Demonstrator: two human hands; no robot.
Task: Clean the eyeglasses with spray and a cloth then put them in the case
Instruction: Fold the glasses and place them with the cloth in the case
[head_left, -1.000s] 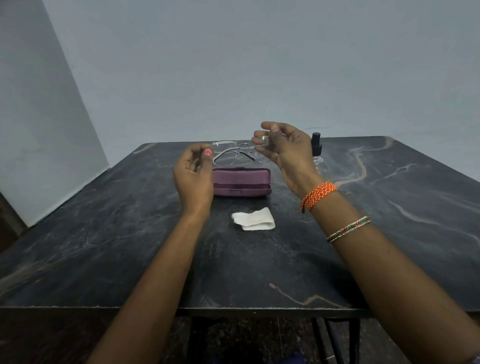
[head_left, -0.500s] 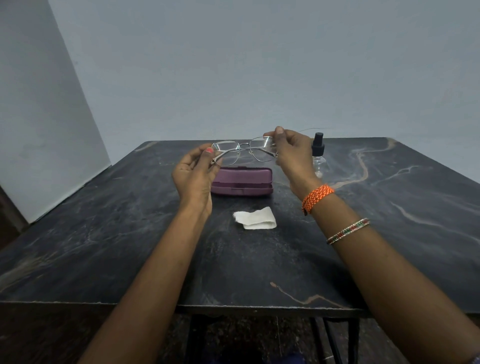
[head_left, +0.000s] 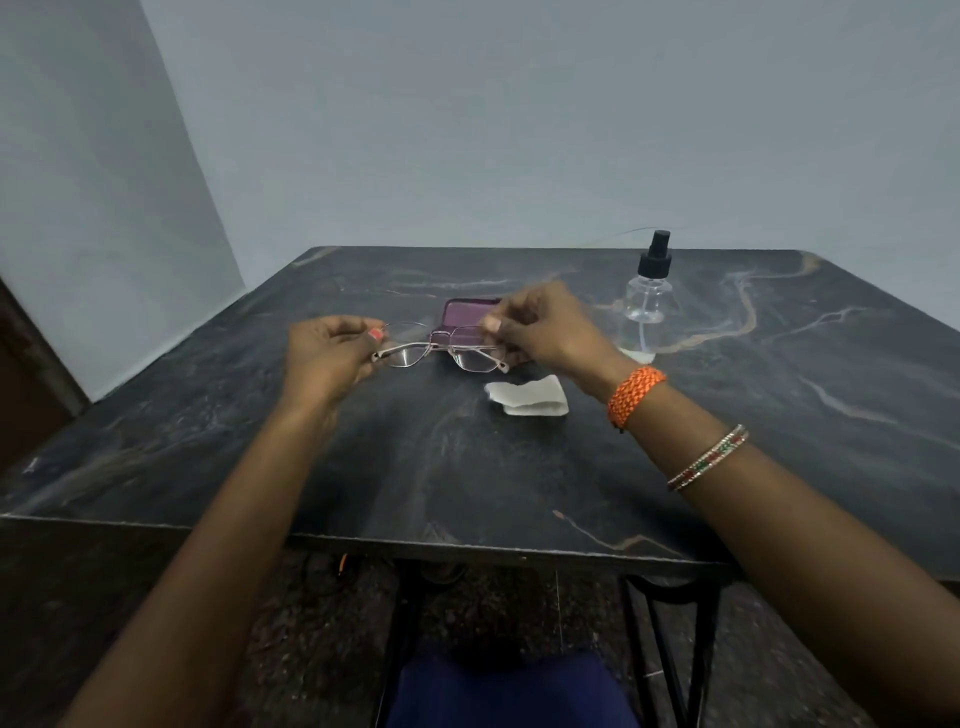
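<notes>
Both hands pinch the eyeglasses (head_left: 444, 349) by their ends, left hand (head_left: 332, 353), right hand (head_left: 545, 327), above the case (head_left: 467, 312) mid-counter, seemingly just off it. Cleaning unstarted; next, one hand must free itself for the spray bottle (head_left: 647, 306) toward the far right corner.

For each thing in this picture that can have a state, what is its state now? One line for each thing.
eyeglasses: held above the table by both ends
left hand: pinches the left end of the frame
right hand: pinches the right end of the frame
case: closed, lying on the table
cloth: folded, untouched
spray bottle: upright, cap on, untouched
</notes>
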